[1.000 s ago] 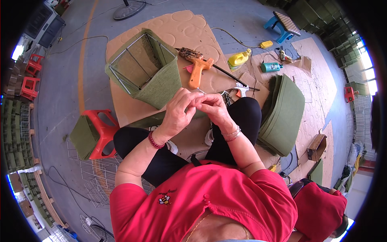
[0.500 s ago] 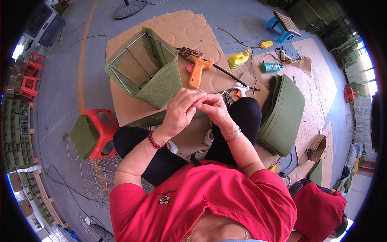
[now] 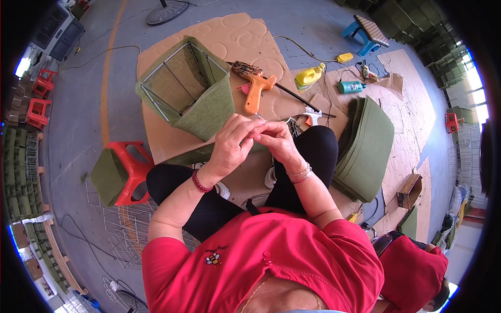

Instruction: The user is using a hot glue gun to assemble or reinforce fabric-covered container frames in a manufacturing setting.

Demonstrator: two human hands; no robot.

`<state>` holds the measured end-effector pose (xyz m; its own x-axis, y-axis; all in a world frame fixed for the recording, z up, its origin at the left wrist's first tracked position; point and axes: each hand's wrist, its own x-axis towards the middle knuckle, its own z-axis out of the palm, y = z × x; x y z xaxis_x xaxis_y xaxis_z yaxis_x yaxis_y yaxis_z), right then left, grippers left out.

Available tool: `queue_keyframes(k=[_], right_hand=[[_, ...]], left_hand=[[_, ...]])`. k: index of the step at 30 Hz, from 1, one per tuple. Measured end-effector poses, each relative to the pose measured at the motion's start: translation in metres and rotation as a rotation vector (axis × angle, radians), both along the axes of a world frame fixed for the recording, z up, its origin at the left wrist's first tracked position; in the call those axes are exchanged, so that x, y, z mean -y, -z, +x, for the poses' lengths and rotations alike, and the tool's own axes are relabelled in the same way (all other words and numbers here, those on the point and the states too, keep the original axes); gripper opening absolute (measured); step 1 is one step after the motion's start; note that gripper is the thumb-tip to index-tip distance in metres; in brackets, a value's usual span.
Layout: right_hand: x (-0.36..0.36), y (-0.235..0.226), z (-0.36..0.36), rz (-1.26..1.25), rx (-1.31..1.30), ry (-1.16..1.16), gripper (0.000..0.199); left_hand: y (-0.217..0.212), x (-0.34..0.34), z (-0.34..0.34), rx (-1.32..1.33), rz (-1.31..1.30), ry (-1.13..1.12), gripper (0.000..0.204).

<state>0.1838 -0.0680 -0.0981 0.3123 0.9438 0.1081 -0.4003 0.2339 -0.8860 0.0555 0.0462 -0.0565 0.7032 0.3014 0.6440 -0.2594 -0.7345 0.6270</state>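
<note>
My left hand (image 3: 233,142) and my right hand (image 3: 278,140) meet in front of my knees, fingers curled and fingertips pressed together. Whatever they pinch, if anything, is too small or hidden to name. Just beyond them lies an orange glue gun (image 3: 254,94) with a dirty brown front end, resting on cardboard (image 3: 224,34). To its left stands a green fabric box (image 3: 209,117), its square opening lined with a metal wire frame (image 3: 166,67). A white glue gun (image 3: 313,116) lies right of my hands, near a long dark rod (image 3: 297,96).
A stack of green fabric sheets (image 3: 368,151) lies right of my knee. Beyond it are a yellow bottle (image 3: 310,76) and a green bottle (image 3: 352,87). On the left, a red stool (image 3: 136,177) stands beside wire frames (image 3: 122,229). Another person in red (image 3: 412,271) sits behind on the right.
</note>
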Motion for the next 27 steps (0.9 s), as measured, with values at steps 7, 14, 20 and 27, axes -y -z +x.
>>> queue_keyframes(k=[7, 14, 20, 27], right_hand=[[-0.001, 0.001, -0.002, 0.029, -0.027, 0.025, 0.009], [-0.004, 0.008, 0.001, 0.153, -0.229, -0.046, 0.010], [-0.004, 0.016, -0.002, 0.167, -0.358, -0.057, 0.012], [-0.006, 0.020, -0.005, 0.186, -0.478, -0.079, 0.016]], left_hand=[[0.008, -0.001, -0.002, 0.010, -0.093, -0.024, 0.051], [0.000, 0.000, 0.000, 0.075, -0.099, -0.061, 0.045], [0.002, 0.001, 0.000, 0.106, -0.026, -0.073, 0.043], [0.000, 0.003, 0.000, 0.133, 0.010, -0.153, 0.043]])
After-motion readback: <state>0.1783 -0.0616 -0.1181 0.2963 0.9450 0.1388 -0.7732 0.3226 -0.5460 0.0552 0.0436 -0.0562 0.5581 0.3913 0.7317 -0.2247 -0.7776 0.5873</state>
